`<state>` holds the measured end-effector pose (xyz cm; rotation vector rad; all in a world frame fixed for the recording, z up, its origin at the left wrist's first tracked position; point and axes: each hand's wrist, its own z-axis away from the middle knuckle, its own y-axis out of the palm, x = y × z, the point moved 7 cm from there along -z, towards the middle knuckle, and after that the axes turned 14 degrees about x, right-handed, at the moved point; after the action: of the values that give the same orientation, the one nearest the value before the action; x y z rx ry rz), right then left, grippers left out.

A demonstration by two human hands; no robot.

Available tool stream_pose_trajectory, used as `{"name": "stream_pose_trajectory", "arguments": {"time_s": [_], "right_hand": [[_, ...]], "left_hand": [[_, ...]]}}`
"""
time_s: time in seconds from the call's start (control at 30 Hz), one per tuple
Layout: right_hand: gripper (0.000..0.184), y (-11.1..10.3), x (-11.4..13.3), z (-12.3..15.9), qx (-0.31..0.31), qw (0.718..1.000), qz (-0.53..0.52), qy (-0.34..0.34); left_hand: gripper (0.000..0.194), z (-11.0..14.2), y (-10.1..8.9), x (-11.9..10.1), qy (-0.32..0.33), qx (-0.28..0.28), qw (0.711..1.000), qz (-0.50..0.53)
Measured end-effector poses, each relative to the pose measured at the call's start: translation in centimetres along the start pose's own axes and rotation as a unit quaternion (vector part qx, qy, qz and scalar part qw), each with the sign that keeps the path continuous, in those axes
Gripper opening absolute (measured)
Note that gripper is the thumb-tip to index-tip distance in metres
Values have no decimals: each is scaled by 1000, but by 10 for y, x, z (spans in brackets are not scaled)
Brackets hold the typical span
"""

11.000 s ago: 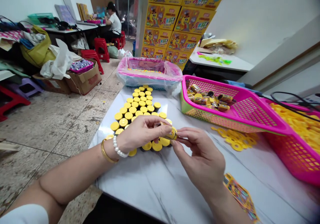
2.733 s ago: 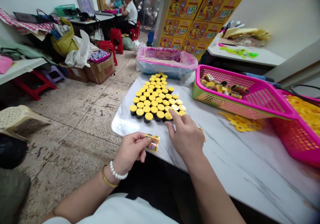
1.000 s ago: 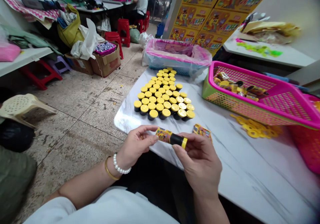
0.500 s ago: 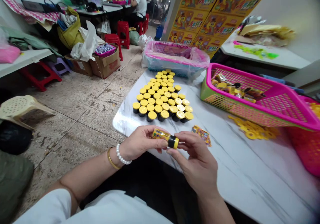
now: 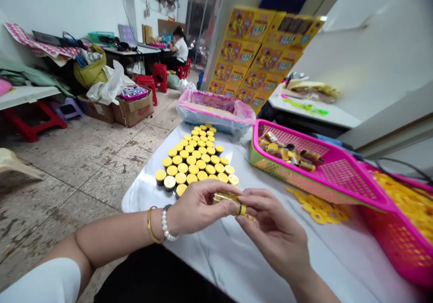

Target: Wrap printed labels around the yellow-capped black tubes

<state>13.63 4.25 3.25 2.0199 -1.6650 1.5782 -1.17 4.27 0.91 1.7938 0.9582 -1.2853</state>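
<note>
My left hand [image 5: 198, 208] is closed around the body of a small tube [image 5: 225, 196] with a clear and yellow printed side, held level above the table. At the tube's right end, the fingers and thumb of my right hand [image 5: 279, 233] pinch its black-and-yellow cap [image 5: 242, 209]. Just beyond my hands stand many yellow-lidded black pots [image 5: 191, 168], packed upright in rows; my left hand partly hides the nearest ones. A bit of yellow printed wrapper [image 5: 251, 218] shows behind my right fingers, mostly covered.
A pink-and-green basket [image 5: 321, 183] holding small tubes stands right, with yellow rings [image 5: 318, 210] beside it. A plastic-lined basket [image 5: 216, 118] sits at the table's far end. Yellow rings fill a pink basket [image 5: 399, 242]. Yellow boxes [image 5: 250, 61] are stacked behind; a person [image 5: 181, 50] sits far off.
The view has tilted up and shifted. Both hands still hold the tube, now with its cap more covered by the right fingers. The hands now cover most of the printed wrapper.
</note>
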Motion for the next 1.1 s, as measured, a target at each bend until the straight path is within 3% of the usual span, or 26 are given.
{"name": "stream_pose_trajectory", "arguments": {"time_s": [0.07, 0.17, 0.27, 0.33, 0.5, 0.57, 0.73, 0.83, 0.9, 0.97, 1.03, 1.1], "right_hand": [[39, -1, -2, 5, -13, 1000, 14, 10], [41, -4, 4, 6, -14, 992, 121, -19], [40, 0, 9, 6, -17, 980, 192, -43], [37, 3, 3, 6, -37, 987, 158, -7], [20, 18, -26, 1, -60, 988, -79, 120], [22, 16, -26, -2, -75, 988, -94, 99], [34, -1, -6, 1, -115, 992, 45, -20], [24, 1, -18, 3, -128, 988, -60, 56], [24, 11, -33, 3, -117, 961, -201, 149], [31, 25, -44, 4, -95, 915, -320, 229], [37, 34, -50, 5, -77, 872, -398, 275], [40, 32, -53, 5, -70, 857, -423, 285]], "left_hand": [[41, 4, 0, -1, 8, -3, 1000, -15], [54, 5, -5, 4, -41, -7, 999, 7], [42, 5, -7, 14, -110, -7, 994, 3], [34, 3, -8, 14, -100, -10, 995, -13], [23, 6, -15, 2, -9, -41, 991, -130], [31, 6, -18, 3, -17, -38, 988, -150], [52, 3, -16, 14, -83, -2, 995, -56], [48, 3, -13, 12, -53, -3, 998, -37], [43, 5, -13, 10, -29, -13, 997, -74], [39, 8, -13, 8, -13, -17, 992, -121], [38, 8, -12, 8, -9, -10, 989, -146], [42, 7, -9, 11, -20, 7, 991, -130]]}}
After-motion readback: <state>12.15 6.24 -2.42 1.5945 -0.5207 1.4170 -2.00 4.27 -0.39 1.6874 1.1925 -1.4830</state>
